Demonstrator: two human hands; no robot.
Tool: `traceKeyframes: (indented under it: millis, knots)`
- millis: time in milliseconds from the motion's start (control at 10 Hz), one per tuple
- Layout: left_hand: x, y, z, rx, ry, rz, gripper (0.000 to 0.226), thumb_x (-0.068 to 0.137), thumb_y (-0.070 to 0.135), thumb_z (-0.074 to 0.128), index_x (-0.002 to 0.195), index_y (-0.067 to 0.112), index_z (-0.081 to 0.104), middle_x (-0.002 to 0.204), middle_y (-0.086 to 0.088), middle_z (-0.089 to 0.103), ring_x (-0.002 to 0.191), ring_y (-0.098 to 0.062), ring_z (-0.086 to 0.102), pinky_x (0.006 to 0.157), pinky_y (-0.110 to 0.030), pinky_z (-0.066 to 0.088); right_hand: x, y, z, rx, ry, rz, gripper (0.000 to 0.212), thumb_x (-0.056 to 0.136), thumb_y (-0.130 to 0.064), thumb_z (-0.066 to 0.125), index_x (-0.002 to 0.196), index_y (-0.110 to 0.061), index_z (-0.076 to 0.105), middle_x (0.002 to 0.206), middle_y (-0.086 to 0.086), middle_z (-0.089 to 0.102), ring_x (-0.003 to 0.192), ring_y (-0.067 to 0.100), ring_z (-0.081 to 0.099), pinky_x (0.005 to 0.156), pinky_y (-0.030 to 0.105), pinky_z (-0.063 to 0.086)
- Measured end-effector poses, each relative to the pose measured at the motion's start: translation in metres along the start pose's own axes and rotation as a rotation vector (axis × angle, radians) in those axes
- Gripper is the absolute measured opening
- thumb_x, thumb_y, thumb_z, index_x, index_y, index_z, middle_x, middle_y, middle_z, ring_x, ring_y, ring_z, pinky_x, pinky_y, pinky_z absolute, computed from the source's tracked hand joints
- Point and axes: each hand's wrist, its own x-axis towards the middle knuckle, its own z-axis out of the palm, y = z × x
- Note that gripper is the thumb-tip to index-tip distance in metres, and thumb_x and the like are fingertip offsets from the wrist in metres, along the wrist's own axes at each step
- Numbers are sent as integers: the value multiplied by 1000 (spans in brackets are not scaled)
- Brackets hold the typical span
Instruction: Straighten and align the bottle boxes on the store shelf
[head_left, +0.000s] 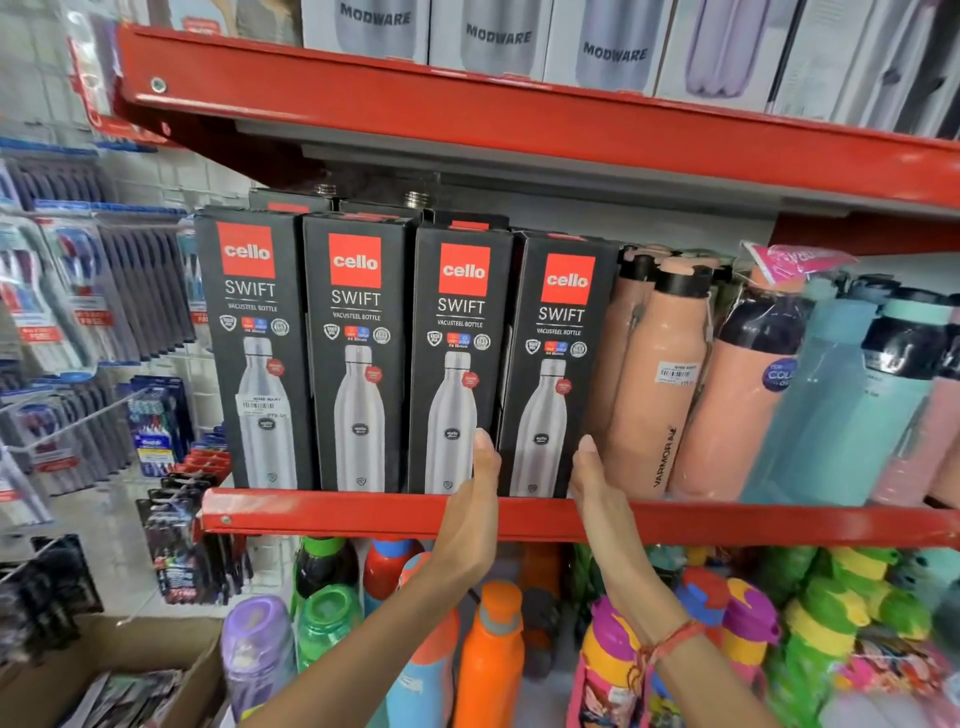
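Several black Cello Swift bottle boxes stand upright in a row on the red middle shelf (332, 512), with more boxes behind them. The rightmost box (558, 364) sits a little further back than the others and is turned slightly. My left hand (475, 499) presses flat against its lower left edge, in the gap beside the third box (457, 358). My right hand (595, 488) lies flat against the box's lower right side. Both hands clamp this box between their palms, fingers straight.
Peach bottles (660, 384) stand right against the held box, with teal and pink bottles beyond. White Modware boxes (498, 41) fill the shelf above. Coloured bottles (491, 654) crowd the shelf below. Toothbrush packs (104, 291) hang at left, and a cardboard carton (104, 670) sits on the floor.
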Motion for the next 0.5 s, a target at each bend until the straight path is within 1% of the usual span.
traceKeyframes:
  millis: [100,200,300,400,500]
  knots:
    - [-1,0,0,18,-12,-9,132,48,104,18,148,19,30,158,1,30,145,-13,27,123,-42,12,-3,-4,-1,-24,2,12,108,64,-97,23,137,-23,54,141,9,56,116,20,54,102,34,34]
    - [-4,6,0,58,-26,-30,135,45,105,16,149,19,29,156,-1,33,136,-10,36,122,-40,15,-4,-8,-3,-22,-25,9,93,72,-92,23,118,-22,64,134,13,60,105,19,52,98,33,34]
    - [-15,20,-2,100,-49,-25,135,45,104,16,149,19,31,155,-1,35,140,-13,34,121,-40,17,-11,-14,-1,-26,11,-54,80,81,-82,26,123,-25,63,140,10,57,121,23,53,100,28,33]
    - [-21,53,-12,134,-38,213,105,55,100,19,129,36,56,133,12,59,125,0,50,114,-27,28,-20,-44,9,-38,133,-403,75,88,-65,29,145,-20,43,154,0,41,142,8,34,100,2,24]
    - [-26,114,-30,205,91,575,64,90,71,15,137,41,46,142,24,47,128,19,36,113,-13,22,-28,-98,17,-261,210,-833,62,100,-50,28,154,-21,20,163,-8,17,149,-1,9,120,16,8]
